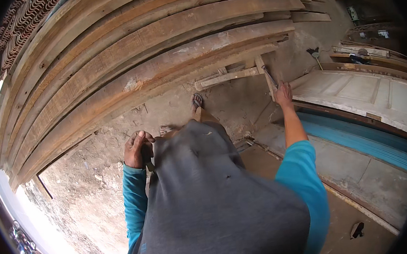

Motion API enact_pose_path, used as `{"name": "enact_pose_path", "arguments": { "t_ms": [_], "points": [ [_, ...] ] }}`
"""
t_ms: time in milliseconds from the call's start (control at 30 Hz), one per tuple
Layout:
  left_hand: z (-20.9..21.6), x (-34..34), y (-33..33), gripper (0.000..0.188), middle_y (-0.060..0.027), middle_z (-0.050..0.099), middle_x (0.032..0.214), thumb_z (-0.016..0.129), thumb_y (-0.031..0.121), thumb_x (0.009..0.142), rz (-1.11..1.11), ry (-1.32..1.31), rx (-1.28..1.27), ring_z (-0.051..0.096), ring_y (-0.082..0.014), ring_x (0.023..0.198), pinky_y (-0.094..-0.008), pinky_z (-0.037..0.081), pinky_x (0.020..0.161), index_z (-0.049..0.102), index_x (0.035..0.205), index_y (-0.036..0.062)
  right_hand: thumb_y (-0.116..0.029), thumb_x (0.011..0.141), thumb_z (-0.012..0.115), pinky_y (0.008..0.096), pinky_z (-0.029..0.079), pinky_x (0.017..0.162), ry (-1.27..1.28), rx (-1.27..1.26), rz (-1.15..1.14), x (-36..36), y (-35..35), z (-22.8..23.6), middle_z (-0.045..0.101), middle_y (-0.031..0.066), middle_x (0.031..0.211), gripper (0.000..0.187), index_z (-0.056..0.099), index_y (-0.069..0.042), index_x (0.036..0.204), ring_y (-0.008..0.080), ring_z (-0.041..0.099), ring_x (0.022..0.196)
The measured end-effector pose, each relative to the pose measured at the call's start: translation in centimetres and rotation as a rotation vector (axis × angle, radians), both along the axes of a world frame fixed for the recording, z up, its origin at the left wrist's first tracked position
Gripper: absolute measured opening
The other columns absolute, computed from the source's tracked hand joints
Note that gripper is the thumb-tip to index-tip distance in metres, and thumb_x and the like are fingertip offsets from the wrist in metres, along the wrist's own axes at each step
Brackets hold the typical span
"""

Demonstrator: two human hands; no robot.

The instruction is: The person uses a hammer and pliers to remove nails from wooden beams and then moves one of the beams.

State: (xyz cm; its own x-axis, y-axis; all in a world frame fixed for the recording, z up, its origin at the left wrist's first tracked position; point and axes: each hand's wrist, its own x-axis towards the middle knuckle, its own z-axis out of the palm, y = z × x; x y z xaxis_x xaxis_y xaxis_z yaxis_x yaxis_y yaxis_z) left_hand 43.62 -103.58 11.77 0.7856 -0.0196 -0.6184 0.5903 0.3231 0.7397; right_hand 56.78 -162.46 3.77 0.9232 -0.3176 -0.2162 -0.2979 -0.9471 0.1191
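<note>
My right arm (297, 128) reaches forward to a short upright wooden piece (260, 64). There my right hand (283, 95) is closed around the near end of a slim dark tool (270, 78) with a wider far end; its exact kind is unclear. The tool lies along that wood. A pale wooden bar (230, 78) runs leftward from the same piece. My left hand (138, 149) is beside my left hip, fingers curled and thumb on top. Whatever is in its fingers, if anything, is hidden.
Long stacked timber beams (167, 36) curve across the far side. On the right lie a white panelled door (361, 93) and blue boards (362, 138). A small brush-like tool (314, 54) stands by the wall. A small black-and-white object (357, 230) lies low right.
</note>
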Motion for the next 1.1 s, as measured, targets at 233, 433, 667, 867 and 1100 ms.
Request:
{"name": "enact_pose_path", "arguments": {
  "t_ms": [233,433,667,867,1100],
  "points": [
    [-0.8,2.6,-2.6,0.036,-0.0068,0.065,0.081,0.062,0.038,0.096,0.181,0.054,0.002,0.056,-0.0120,0.057,-0.0264,0.047,0.048,0.061,0.103,0.0026,-0.019,0.096,0.054,0.0529,0.045,0.092,-0.061,0.274,-0.095,-1.3,4.0,2.1,0.059,0.0301,0.113,0.033,0.052,0.002,0.121,0.0455,0.058,0.108],
    [-3.0,4.1,-5.2,0.035,-0.0084,0.067,0.086,0.065,0.035,0.095,0.187,0.086,0.022,0.061,-0.0142,0.066,-0.0289,0.052,0.056,0.060,0.110,0.0037,-0.023,0.101,0.049,0.0434,0.052,0.069,-0.186,0.780,-0.519,-1.9,5.0,-1.9,0.063,0.0201,0.089,0.032,0.048,0.001,0.121,0.0337,0.066,0.075],
    [-2.7,4.1,-7.1,0.041,-0.0094,0.068,0.091,0.067,0.038,0.093,0.160,0.131,-0.002,0.064,-0.0165,0.074,-0.0292,0.054,0.064,0.059,0.113,0.0031,-0.022,0.101,0.051,0.0309,0.050,0.053,-0.567,1.057,-0.569,-1.2,6.2,-0.6,0.058,0.0041,0.075,0.022,0.052,0.000,0.104,0.0148,0.059,0.058],
    [-1.4,2.5,-6.3,0.042,-0.0094,0.066,0.093,0.065,0.040,0.094,0.261,0.153,-0.018,0.062,-0.0167,0.076,-0.0292,0.053,0.068,0.060,0.112,0.0022,-0.022,0.102,0.047,0.0302,0.045,0.050,-0.344,1.087,-0.701,-1.9,5.6,-4.7,0.055,0.0043,0.075,0.020,0.050,-0.007,0.115,0.0143,0.054,0.055],
    [-3.3,-1.9,-3.8,0.045,-0.0108,0.067,0.091,0.070,0.041,0.091,0.366,0.142,0.083,0.064,-0.0169,0.076,-0.0310,0.054,0.064,0.059,0.107,0.0006,-0.019,0.101,0.049,0.0303,0.044,0.048,-0.503,1.089,-0.577,-2.5,7.2,-4.7,0.054,0.0036,0.070,0.025,0.048,-0.006,0.122,0.0152,0.052,0.053]
  ]
}}
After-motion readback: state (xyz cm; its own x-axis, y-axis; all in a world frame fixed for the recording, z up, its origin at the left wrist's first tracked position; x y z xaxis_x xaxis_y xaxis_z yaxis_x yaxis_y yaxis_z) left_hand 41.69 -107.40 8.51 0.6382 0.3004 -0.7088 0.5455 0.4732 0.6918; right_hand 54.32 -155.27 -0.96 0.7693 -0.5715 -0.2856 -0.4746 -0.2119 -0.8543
